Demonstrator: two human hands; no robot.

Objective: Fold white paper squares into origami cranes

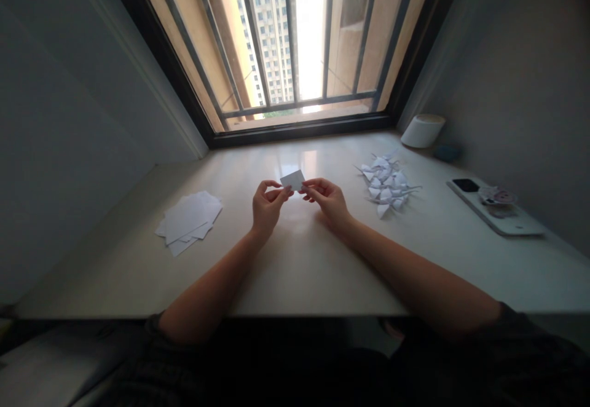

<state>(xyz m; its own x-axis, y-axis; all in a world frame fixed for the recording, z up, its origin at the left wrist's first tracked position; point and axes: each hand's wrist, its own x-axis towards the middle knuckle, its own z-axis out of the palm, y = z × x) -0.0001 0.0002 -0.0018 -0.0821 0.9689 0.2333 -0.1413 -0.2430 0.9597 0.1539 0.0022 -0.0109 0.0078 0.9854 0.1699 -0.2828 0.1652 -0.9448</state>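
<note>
A small white folded piece of paper (293, 179) is held up above the middle of the pale table (304, 259). My left hand (268, 205) pinches its lower left edge with thumb and fingertips. My right hand (325, 199) pinches its right edge the same way. Both forearms reach in from the near edge of the table. A loose stack of white paper sheets (188, 221) lies to the left of my hands. A heap of folded white paper figures (386, 185) lies to the right.
A white phone (495, 211) lies at the far right with a small round object (496, 197) on it. A white roll (422, 130) stands in the back right corner by the barred window (295, 50). Grey walls close in on both sides.
</note>
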